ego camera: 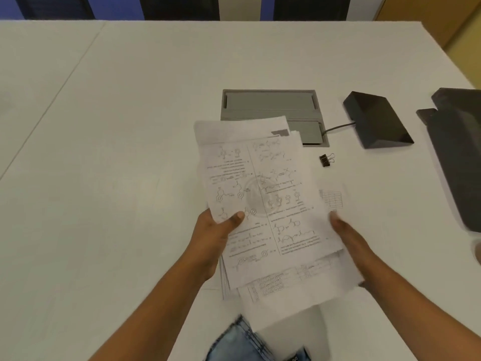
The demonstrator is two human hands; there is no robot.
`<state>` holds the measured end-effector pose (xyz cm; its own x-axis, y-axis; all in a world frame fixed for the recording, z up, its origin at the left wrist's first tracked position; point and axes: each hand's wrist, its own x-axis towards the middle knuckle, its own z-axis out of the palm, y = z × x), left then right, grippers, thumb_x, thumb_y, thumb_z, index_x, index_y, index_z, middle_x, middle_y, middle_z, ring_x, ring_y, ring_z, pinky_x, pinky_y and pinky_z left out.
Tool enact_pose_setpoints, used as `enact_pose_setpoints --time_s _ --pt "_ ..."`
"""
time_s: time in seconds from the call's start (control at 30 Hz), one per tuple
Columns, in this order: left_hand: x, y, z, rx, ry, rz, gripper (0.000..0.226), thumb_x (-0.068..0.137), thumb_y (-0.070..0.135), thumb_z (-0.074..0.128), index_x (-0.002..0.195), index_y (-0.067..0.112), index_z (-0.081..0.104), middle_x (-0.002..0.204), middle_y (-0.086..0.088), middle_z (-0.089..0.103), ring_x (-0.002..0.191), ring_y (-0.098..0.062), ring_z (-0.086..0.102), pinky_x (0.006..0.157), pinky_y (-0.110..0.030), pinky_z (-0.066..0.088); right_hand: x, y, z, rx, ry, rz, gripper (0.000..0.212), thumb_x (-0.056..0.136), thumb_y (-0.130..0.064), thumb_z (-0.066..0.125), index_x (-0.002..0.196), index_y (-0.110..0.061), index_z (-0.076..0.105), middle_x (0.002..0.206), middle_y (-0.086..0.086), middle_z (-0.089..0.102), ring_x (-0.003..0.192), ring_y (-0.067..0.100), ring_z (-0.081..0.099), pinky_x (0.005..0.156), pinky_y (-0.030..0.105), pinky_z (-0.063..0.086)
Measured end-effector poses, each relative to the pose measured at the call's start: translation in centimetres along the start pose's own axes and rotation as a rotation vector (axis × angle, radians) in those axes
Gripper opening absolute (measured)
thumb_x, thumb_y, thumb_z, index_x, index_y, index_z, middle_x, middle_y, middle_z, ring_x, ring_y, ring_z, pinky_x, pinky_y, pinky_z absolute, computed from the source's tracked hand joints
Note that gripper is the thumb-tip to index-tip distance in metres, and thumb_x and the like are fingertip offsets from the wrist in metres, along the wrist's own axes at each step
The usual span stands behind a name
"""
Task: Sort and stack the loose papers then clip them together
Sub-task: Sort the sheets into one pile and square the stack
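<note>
Left hand [218, 231] pinches the paper stack [263, 204], thumb on top; right hand [350, 242] presses straight fingers against the opposite edge. Binder clip [326, 160] lies beyond the right fingertips, apart from the stack.

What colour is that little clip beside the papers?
The binder clip is black with silvery wire handles, seen in the head view.

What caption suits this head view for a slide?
Left hand grips loose papers, right hand steadies their edge, over a white table; binder clip nearby.
</note>
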<state>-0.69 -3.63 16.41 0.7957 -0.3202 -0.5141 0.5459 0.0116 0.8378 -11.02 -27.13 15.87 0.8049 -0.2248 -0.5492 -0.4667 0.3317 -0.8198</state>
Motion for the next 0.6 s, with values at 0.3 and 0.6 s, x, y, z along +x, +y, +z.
enact_pose_setpoints --time_s 0.3,0.6 --pt "2.3 1.8 1.5 0.18 0.007 0.321 0.039 0.081 0.013 0.078 0.117 0.021 0.066 0.114 -0.004 0.072 0.104 -0.028 0.071 0.082 -0.051 0.061 2.9 -2.9 0.7 -0.233 0.019 -0.317 0.041 0.085 0.008 0.066 0.109 -0.025 0.07 0.114 0.003 0.074 0.106 0.025 0.069 0.09 0.049 0.056" --pt "2.9 0.5 1.4 0.218 0.098 0.396 0.034 0.076 0.028 0.082 0.107 0.024 0.071 0.104 -0.002 0.074 0.096 -0.024 0.072 0.077 -0.047 0.063 3.3 -1.6 2.0 -0.239 0.075 -0.369 0.041 0.071 -0.02 0.084 0.105 -0.036 0.066 0.107 -0.002 0.072 0.101 0.019 0.068 0.077 0.036 0.06"
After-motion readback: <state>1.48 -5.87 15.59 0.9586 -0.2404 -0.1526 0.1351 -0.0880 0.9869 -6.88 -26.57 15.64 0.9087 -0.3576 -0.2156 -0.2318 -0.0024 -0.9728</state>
